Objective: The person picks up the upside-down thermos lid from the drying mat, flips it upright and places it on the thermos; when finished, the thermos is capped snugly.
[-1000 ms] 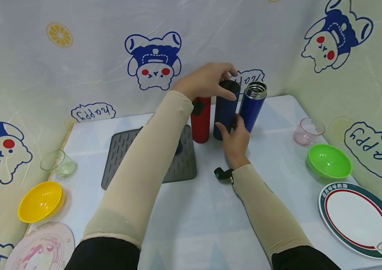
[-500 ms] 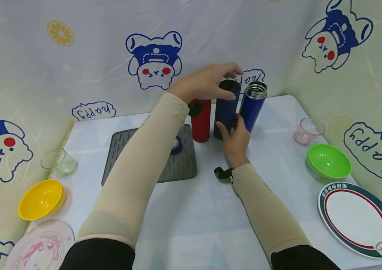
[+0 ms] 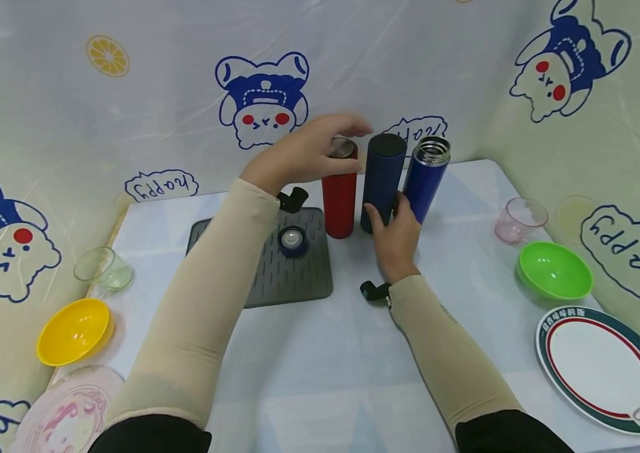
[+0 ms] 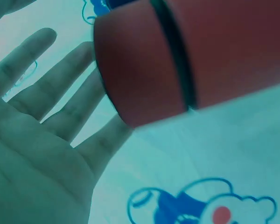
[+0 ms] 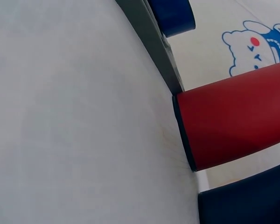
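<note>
The left hand (image 3: 307, 150) has straight, spread fingers at the red bottle (image 3: 339, 211); the right hand (image 3: 397, 242) grips the navy bottle (image 3: 383, 173) in its fingers.

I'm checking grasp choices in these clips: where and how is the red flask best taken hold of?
Probably round the upper body of the red flask, from the left, with the left hand. It stands upright with straight, round sides, and the navy flask close on its right leaves little room there.
</note>
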Available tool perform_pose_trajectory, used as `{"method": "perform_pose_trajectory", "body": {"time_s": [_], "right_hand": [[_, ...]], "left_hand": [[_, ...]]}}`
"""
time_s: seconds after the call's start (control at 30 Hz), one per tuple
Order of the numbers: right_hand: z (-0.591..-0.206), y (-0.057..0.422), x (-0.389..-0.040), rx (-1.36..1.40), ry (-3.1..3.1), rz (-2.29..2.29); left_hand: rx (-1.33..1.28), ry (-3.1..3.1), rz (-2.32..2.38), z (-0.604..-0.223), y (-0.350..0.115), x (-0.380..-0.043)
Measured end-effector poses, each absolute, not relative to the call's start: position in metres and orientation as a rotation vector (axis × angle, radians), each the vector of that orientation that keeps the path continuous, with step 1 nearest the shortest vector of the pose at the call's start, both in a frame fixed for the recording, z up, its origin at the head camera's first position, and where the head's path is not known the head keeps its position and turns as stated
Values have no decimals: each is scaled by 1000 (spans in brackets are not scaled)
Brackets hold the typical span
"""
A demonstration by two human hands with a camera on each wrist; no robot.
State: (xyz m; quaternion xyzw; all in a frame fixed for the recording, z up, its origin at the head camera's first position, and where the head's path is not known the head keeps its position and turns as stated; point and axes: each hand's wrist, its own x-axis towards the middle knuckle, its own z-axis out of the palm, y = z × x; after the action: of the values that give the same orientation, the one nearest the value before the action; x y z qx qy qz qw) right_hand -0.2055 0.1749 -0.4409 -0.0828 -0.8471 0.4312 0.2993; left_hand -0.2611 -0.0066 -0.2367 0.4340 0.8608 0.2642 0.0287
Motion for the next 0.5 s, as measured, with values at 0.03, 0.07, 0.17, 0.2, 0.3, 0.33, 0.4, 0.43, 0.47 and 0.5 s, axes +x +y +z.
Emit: {"method": "perform_pose_trajectory", "body": {"time_s": [0.03, 0.07, 0.17, 0.2, 0.3, 0.33, 0.4, 0.43, 0.47, 0.5], "right_hand": [[-441, 174, -205, -223, -2250, 1127], [-441, 174, -205, -225, -2250, 1110], [-441, 173, -204, -224, -2242, 1078], [-441, 173, -203, -219, -2237, 1078], [-442, 172, -201, -226, -2241, 1071], [-442, 171, -201, -228, -2241, 1074], [-442, 171, -198, -231, -2235, 1075], [-441, 170, -197, -235, -2229, 1067], [-441, 170, -196, -232, -2217, 1063], [-440, 170, -195, -225, -2201, 1061]], "left_hand": [[1325, 2662, 850, -239, -11, -261], [1318, 2673, 881, -242, -16, -260], [1273, 2719, 952, -250, -33, -258], [1252, 2738, 968, -253, -39, -257], [1190, 2782, 1002, -261, -57, -252], [1150, 2791, 1005, -264, -64, -251], [1098, 2794, 1020, -272, -76, -248], [1073, 2796, 1021, -276, -82, -246], [1055, 2791, 1026, -281, -87, -246], [1032, 2782, 1028, -287, -93, -245]]}}
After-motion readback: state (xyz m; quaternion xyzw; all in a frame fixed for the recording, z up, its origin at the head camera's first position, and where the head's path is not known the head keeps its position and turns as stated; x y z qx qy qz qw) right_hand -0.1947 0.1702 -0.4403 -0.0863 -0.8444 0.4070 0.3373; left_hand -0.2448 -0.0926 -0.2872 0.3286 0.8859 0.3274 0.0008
